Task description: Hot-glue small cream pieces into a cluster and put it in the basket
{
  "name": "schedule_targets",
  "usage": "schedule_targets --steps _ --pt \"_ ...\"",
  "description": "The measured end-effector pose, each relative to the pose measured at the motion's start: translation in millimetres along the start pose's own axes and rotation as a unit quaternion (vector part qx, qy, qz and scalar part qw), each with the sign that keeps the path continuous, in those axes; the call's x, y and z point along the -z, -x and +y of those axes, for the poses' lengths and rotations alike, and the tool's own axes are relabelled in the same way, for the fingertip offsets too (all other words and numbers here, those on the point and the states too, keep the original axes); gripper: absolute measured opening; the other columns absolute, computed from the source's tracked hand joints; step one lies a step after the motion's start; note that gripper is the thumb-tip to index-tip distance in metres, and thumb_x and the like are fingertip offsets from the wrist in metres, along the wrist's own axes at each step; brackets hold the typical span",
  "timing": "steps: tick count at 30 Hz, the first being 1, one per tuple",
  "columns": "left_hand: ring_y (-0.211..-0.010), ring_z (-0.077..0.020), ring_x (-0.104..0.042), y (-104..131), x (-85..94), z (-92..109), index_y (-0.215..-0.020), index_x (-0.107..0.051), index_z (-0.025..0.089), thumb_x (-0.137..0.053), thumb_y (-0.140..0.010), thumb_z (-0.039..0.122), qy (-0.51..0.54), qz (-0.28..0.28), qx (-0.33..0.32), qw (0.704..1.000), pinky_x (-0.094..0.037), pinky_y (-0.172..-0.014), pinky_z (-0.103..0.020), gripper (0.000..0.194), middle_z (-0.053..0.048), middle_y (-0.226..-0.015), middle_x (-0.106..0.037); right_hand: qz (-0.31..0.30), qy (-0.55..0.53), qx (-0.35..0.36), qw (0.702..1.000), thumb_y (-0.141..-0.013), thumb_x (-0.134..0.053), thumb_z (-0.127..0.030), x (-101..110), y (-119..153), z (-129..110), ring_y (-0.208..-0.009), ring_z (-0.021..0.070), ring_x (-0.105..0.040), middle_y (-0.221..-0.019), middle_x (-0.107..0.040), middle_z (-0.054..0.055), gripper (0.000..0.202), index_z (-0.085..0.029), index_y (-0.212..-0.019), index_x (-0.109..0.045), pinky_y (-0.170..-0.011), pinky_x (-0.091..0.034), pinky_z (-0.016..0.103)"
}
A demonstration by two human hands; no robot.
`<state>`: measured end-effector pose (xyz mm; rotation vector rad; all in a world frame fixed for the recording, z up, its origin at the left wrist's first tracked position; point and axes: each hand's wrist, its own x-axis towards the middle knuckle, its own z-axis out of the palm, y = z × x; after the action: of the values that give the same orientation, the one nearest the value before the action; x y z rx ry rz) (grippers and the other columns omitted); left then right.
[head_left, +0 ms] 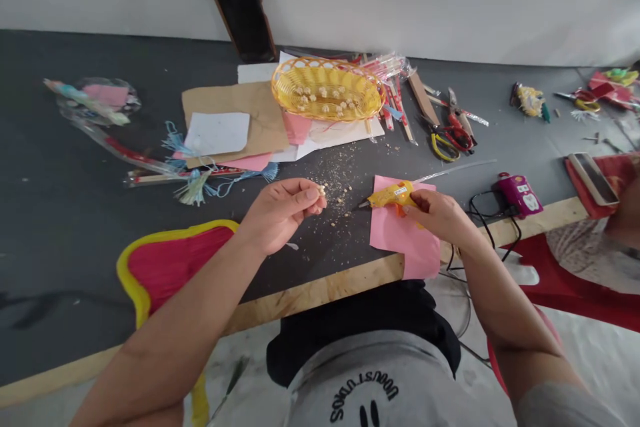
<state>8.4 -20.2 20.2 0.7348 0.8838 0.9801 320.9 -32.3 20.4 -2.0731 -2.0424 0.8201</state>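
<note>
Glue gun (391,196), yellow, one: we hold it in our right hand (440,213), fingers curled round the handle, over pink paper (387,233), nozzle pointing left. Small pale piece (321,191), one: we pinch it between thumb and fingers of our left hand (280,213), above the dark tabletop (310,263). Pale crumbs (341,200), many: scattered between our hands. Yellow basket (363,80), one: beyond them, partly on papers (230,107), holding small clusters (326,108).

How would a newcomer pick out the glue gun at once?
On the dark tabletop, by its wooden edge, lies pink paper. Over it, the right hand holds the yellow glue gun, told apart by the clear stick jutting out behind.
</note>
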Motion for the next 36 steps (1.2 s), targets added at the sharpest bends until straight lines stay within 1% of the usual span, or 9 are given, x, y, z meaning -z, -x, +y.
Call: schedule_targets --steps 4,7,10,14,17,22,27,32,36 --pt "-0.061 -0.0095 -0.061 1.4 1.1 -1.0 -0.07 -0.078 0.016 -0.095 -0.061 0.042 -0.006 -0.012 0.007 1.0 -0.05 -0.061 -0.019 0.032 -0.002 -0.063 -0.071 0.015 -0.208 -0.025 0.978 -0.078 -0.07 -0.047 6.3 -4.7 -0.3 -0.058 0.0131 -0.052 -0.075 -0.064 0.001 0.033 -0.019 -0.093 -0.066 -0.052 -0.04 0.027" --pt "-0.062 -0.0108 -0.062 2.5 2.5 -2.2 -0.073 -0.078 0.016 -0.095 -0.063 0.039 0.005 -0.029 0.003 1.0 -0.05 -0.061 -0.021 0.03 -0.003 -0.065 -0.072 0.031 -0.415 0.001 0.909 -0.076 -0.073 -0.05 11.9 -5.8 -5.4 -0.06 0.0133 -0.056 -0.079 -0.066 0.002 0.038 -0.021 -0.097 -0.062 -0.051 -0.044 0.026" --pt "-0.063 -0.0108 -0.063 2.8 3.8 -2.5 -0.075 -0.078 0.016 -0.093 -0.065 0.038 0.013 -0.044 -0.006 0.999 -0.05 -0.061 -0.022 0.029 -0.003 -0.067 -0.073 -0.05 -0.538 0.07 0.838 -0.077 -0.071 -0.049 13.6 -8.3 -16.4 -0.058 0.0124 -0.051 -0.087 -0.07 0.006 0.037 -0.022 -0.102 -0.064 -0.043 -0.038 0.024" --pt "-0.063 -0.0109 -0.063 2.4 5.0 -1.7 -0.074 -0.077 0.015 -0.092 -0.067 0.038 0.011 -0.055 -0.021 0.998 -0.051 -0.061 -0.022 0.029 -0.004 -0.069 -0.073 -0.11 -0.587 0.147 0.789 -0.081 -0.069 -0.047 2.0 -18.0 -34.7 -0.058 0.0123 -0.045 -0.111 -0.074 0.012 0.037 -0.026 -0.11 -0.063 -0.038 -0.028 0.023" --pt "-0.063 -0.0107 -0.063 1.3 6.3 -1.3 -0.073 -0.076 0.015 -0.092 -0.067 0.039 0.033 -0.052 -0.023 0.998 -0.051 -0.062 -0.021 0.03 -0.003 -0.069 -0.072 -0.058 -0.601 0.182 0.776 -0.085 -0.066 -0.05 -12.4 -28.8 -44.8 -0.061 0.0131 -0.051 -0.125 -0.07 0.014 0.038 -0.026 -0.114 -0.061 -0.044 -0.036 0.026" --pt "-0.064 -0.0106 -0.062 -1.3 9.1 -1.1 -0.07 -0.075 0.014 -0.092 -0.067 0.04 0.055 -0.043 -0.018 0.997 -0.05 -0.063 -0.022 0.031 -0.003 -0.068 -0.071 0.01 -0.606 0.234 0.76 -0.077 -0.08 -0.039 -27.3 -38.0 -46.8 -0.054 0.0089 -0.05 -0.12 -0.071 0.007 0.041 -0.029 -0.112 -0.062 -0.054 -0.045 0.031" --pt "-0.064 -0.0118 -0.061 -1.0 10.9 -1.4 -0.071 -0.074 0.015 -0.091 -0.068 0.038 0.069 -0.037 -0.007 0.997 -0.047 -0.063 -0.024 0.029 -0.003 -0.068 -0.07 -0.046 -0.599 0.231 0.765 -0.087 -0.069 -0.047 -28.6 -29.6 -42.4 -0.041 0.0042 -0.033 -0.106 -0.072 0.007 0.028 -0.027 -0.106 -0.063 -0.048 -0.041 0.03" --pt "-0.064 -0.0118 -0.06 -0.2 12.3 -2.9 -0.071 -0.073 0.014 -0.09 -0.069 0.038 0.077 -0.024 0.006 0.997 -0.046 -0.063 -0.025 0.029 -0.003 -0.068 -0.07 -0.145 -0.575 0.284 0.753 -0.096 -0.06 -0.045 -34.2 -24.2 -43.8 -0.043 0.0059 -0.038 -0.094 -0.066 0.003 0.022 -0.026 -0.107 -0.062 -0.046 -0.038 0.028" --pt "-0.063 -0.0108 -0.058 -0.8 13.4 -5.5 -0.072 -0.074 0.015 -0.091 -0.07 0.037 0.091 -0.02 0.001 0.996 -0.046 -0.064 -0.025 0.028 -0.002 -0.067 -0.069 -0.167 -0.55 0.313 0.756 -0.1 -0.05 -0.05 -37.2 -22.7 -45.2 -0.047 0.0089 -0.043 -0.087 -0.061 0.002 0.027 -0.027 -0.11 -0.06 -0.044 -0.04 0.028"
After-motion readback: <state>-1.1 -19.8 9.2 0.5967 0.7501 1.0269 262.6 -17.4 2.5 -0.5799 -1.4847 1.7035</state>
